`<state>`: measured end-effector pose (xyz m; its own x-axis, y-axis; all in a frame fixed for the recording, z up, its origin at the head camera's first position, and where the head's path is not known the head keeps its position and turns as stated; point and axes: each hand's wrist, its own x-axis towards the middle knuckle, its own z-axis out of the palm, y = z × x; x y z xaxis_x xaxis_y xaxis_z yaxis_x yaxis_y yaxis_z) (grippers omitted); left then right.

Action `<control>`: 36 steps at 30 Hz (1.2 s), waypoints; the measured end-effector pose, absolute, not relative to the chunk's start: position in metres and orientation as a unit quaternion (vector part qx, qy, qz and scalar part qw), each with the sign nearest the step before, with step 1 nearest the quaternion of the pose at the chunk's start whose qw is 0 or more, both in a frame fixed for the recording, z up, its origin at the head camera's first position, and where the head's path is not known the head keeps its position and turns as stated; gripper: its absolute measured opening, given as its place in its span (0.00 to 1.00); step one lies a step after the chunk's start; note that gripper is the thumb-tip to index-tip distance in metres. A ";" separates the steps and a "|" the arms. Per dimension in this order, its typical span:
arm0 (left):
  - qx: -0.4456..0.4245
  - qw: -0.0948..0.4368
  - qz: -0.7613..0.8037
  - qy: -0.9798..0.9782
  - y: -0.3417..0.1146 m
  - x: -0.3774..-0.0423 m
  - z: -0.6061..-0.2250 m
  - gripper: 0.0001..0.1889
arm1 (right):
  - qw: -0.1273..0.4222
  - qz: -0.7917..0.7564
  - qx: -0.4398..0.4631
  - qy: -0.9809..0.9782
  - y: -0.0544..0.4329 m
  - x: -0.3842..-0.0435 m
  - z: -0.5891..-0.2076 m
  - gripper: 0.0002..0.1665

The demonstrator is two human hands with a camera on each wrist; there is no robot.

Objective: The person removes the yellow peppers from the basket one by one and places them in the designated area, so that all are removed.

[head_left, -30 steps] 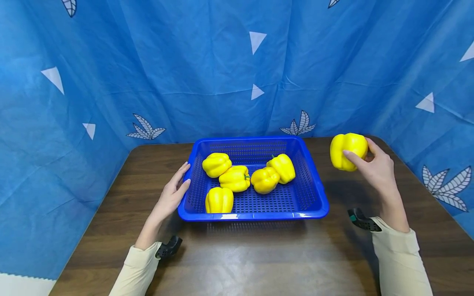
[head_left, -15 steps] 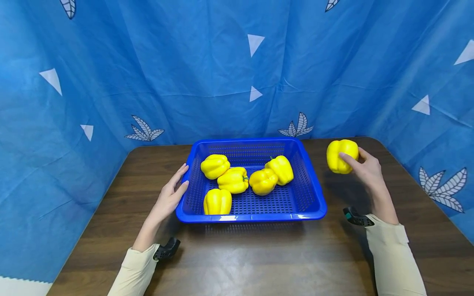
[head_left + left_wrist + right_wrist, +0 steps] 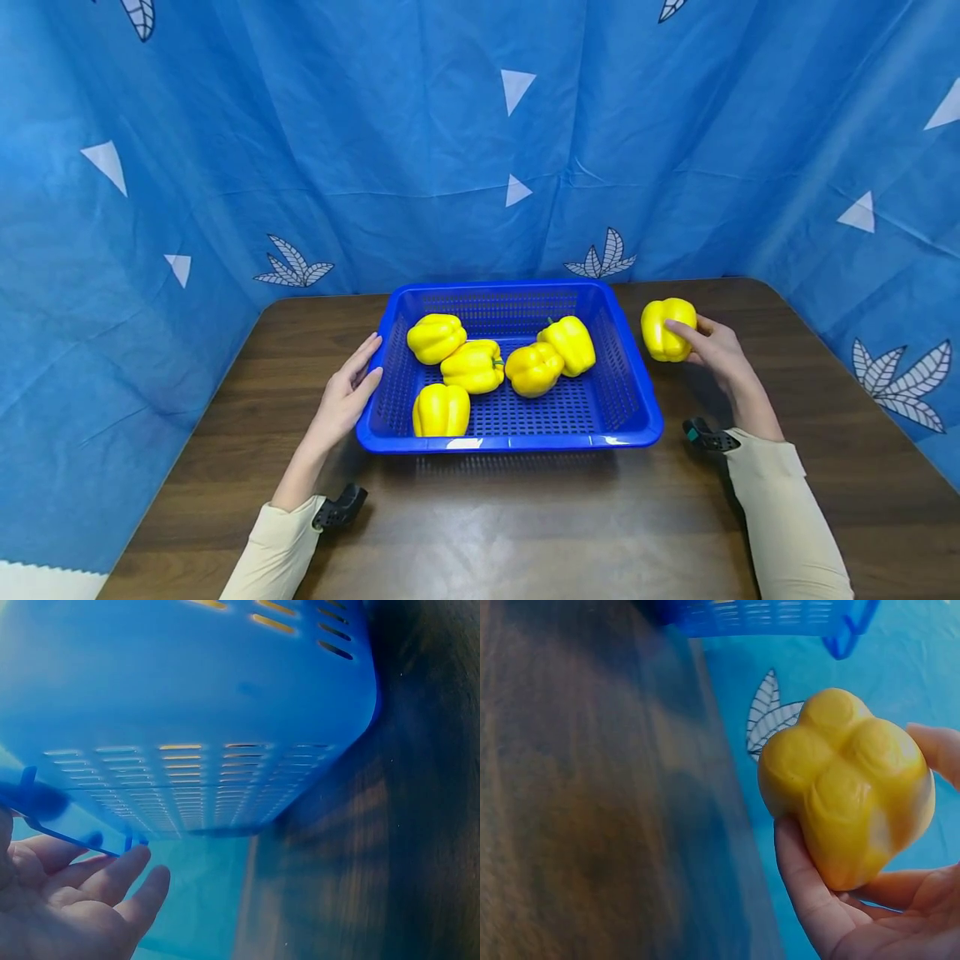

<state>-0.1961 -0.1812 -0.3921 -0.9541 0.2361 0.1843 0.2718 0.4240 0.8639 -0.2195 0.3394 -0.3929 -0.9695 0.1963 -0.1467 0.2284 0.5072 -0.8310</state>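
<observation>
My right hand (image 3: pixel 723 352) grips a yellow bell pepper (image 3: pixel 662 332), holding it up just beyond the right rim of a blue plastic basket (image 3: pixel 525 444). In the right wrist view, the lobed end of the held pepper (image 3: pixel 832 769) faces the camera, with fingers and thumb on both sides. My left hand (image 3: pixel 341 402) rests against the basket's left rim with fingers fairly straight. The left wrist view has those fingers (image 3: pixel 120 877) beneath the rim, beside the slotted basket wall (image 3: pixel 187 712). Several more yellow bell peppers, including one front left (image 3: pixel 441 410), lie inside the basket.
The basket stands on a dark wooden table (image 3: pixel 495 533). A blue curtain (image 3: pixel 450 150) with white triangles and leaf prints hangs behind and along both sides. A black wrist device (image 3: pixel 341 506) is on the left sleeve, another (image 3: pixel 711 436) on the right.
My right hand has moved left and slightly down, carrying the bell pepper closer to the basket's right rim. The left hand stays at the left rim, and the peppers inside keep their places.
</observation>
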 end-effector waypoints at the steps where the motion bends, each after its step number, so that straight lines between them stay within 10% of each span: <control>1: -0.151 0.018 -0.516 -0.843 -0.181 -0.196 -0.393 0.26 | 0.023 -0.479 0.125 0.868 0.339 -0.221 -0.395 0.56; 36: -0.157 0.007 -0.515 -0.843 -0.182 -0.197 -0.391 0.26 | 0.099 -0.465 0.099 0.874 0.352 -0.229 -0.412 0.52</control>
